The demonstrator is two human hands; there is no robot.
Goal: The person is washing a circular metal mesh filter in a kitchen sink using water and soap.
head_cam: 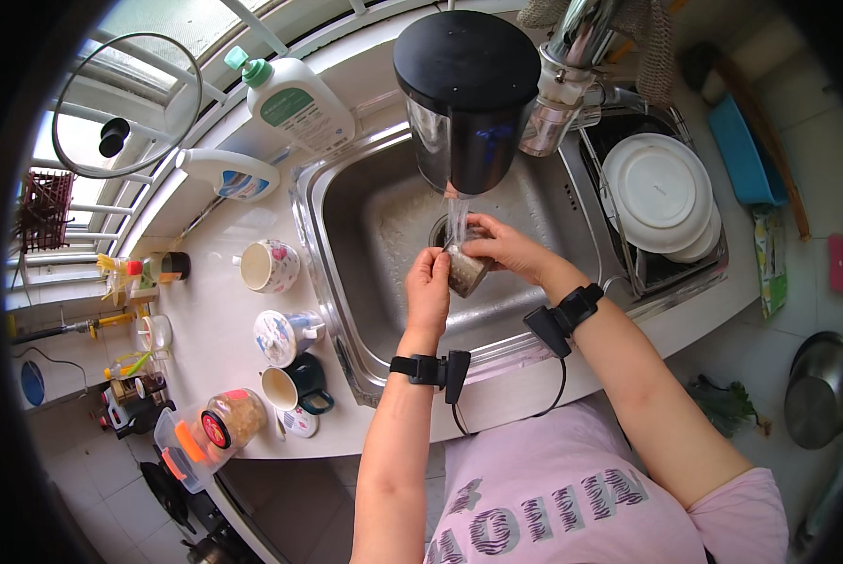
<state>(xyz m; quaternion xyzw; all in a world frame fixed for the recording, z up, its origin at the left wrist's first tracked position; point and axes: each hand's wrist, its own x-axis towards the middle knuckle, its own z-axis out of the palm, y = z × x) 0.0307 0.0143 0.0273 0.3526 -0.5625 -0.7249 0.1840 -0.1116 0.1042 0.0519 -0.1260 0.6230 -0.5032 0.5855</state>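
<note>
Over the steel sink (386, 310), both hands are at a small grey-brown cylindrical cup (468, 271), tilted under a stream of running water (458, 218). My right hand (506, 248) grips it from the right, fingers over its upper side. On the other side, my left hand (427, 289) pinches at the rim with thumb and forefinger. A thin dark piece shows at the left fingertips; I cannot tell whether it is a separate tool or part of the cup. The drain (438, 231) lies partly hidden behind the hands. Above them hangs a black-lidded cylinder (464, 70).
Plates (657, 190) stack in a rack on the right, beside a chrome faucet (555, 99). Along the left counter stand a floral mug (270, 266), a lidded cup (280, 338), a dark green mug (302, 386) and a jar (235, 417). A pump bottle (300, 102) stands behind.
</note>
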